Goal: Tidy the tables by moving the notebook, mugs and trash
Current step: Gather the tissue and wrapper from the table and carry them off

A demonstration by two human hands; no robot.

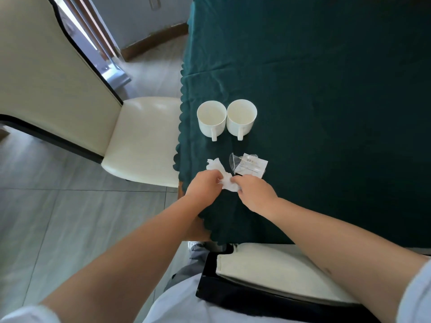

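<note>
Two white mugs stand side by side near the table's left edge, one on the left (211,118) and one on the right (241,117), handles toward me. Closer to me lies a crumpled white tissue (218,167). My left hand (204,186) and my right hand (254,193) both pinch its near end (229,184) just above the cloth. A clear plastic wrapper with a white label (250,167) lies flat just right of the tissue, touching my right fingertips. No notebook is in view.
A dark green cloth with a scalloped edge (326,89) covers the table. A cream chair (140,138) stands at the table's left side. Another cream chair with a black frame (268,276) sits right below my arms. Grey tiled floor (58,217) lies to the left.
</note>
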